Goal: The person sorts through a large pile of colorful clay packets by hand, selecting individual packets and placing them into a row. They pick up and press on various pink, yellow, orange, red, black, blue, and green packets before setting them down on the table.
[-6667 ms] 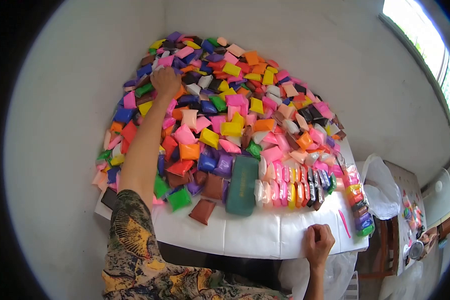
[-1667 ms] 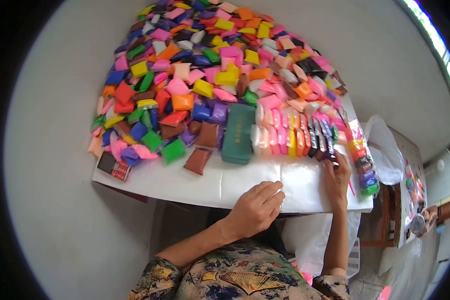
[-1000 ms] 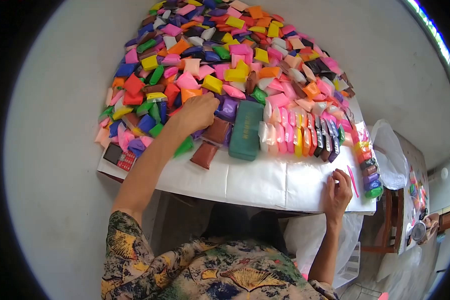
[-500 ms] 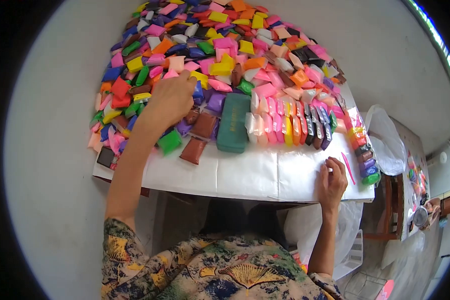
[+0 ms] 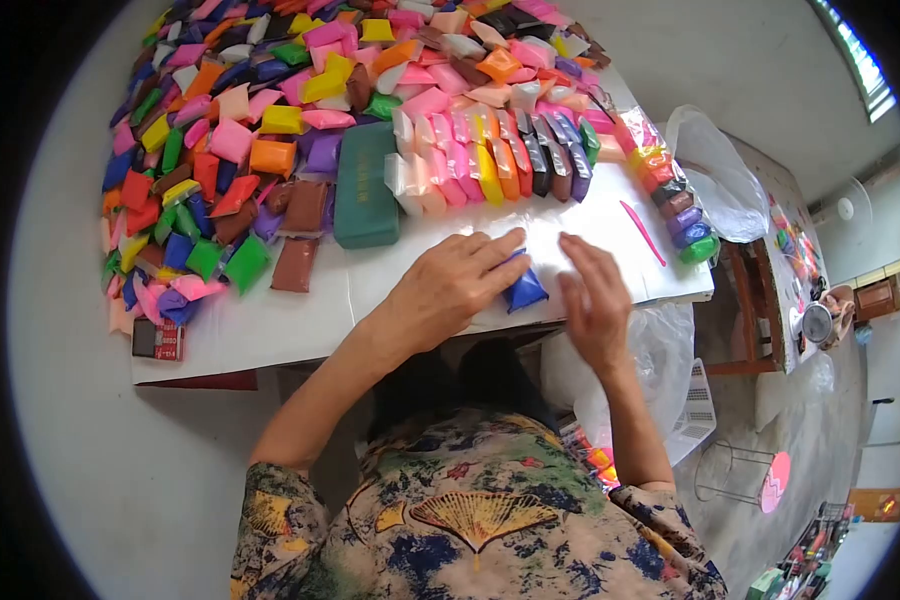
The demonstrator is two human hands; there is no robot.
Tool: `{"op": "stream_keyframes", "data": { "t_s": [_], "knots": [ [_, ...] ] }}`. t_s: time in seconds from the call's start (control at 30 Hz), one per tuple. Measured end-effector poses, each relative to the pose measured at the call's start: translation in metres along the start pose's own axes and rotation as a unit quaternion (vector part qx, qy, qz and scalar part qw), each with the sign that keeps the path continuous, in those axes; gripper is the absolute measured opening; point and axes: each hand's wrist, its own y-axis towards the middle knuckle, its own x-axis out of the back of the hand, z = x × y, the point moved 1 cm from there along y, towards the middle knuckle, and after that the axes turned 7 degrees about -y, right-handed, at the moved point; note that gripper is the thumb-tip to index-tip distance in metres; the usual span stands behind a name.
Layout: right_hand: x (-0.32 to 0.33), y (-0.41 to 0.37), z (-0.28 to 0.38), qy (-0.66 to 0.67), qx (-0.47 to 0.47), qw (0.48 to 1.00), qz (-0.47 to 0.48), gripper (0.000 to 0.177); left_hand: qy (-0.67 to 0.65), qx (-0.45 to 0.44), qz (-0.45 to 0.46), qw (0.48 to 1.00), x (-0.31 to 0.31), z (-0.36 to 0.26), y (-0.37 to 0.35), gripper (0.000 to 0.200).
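Note:
My left hand (image 5: pixel 450 287) is near the table's front edge, its fingers closed on a blue packet (image 5: pixel 526 289). Just right of the packet, my right hand (image 5: pixel 595 297) is raised with its fingers apart and nothing visible between them. Behind my hands stand two rows of upright coloured packets (image 5: pixel 490 172), running from white and pink through yellow and orange to black and purple. A dark green box (image 5: pixel 367 186) lies against their left end.
Loose coloured packets (image 5: pixel 235 140) cover the back and left of the white table (image 5: pixel 390 290). A pink tool (image 5: pixel 643 232) and a strip of bagged packets (image 5: pixel 681 209) lie at the right. A small dark device (image 5: pixel 158 339) sits at the front left corner.
My left hand has come from the pile to the front with a blue packet. My right hand has moved left beside it and opened. The view has shifted right.

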Motion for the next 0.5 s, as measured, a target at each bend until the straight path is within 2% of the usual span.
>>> {"op": "stream_keyframes", "data": {
  "t_s": [0.13,0.23,0.43,0.5],
  "knots": [
    [-0.004,0.001,0.036,-0.024,0.101,0.987,0.122,0.058,-0.032,0.084,-0.077,0.993,0.004,-0.012,-0.014,0.046],
    [-0.018,-0.006,0.041,-0.025,0.1,0.982,0.155,0.064,-0.051,0.13,-0.108,0.984,0.005,-0.017,-0.025,0.041],
    [-0.025,-0.012,0.051,-0.042,0.06,0.987,0.145,0.059,-0.125,0.193,-0.149,0.962,-0.002,-0.031,-0.036,0.035],
    [-0.028,-0.012,0.056,-0.044,0.041,0.989,0.136,0.057,-0.121,0.189,-0.151,0.963,-0.01,-0.036,-0.036,0.034]
  ]
}}
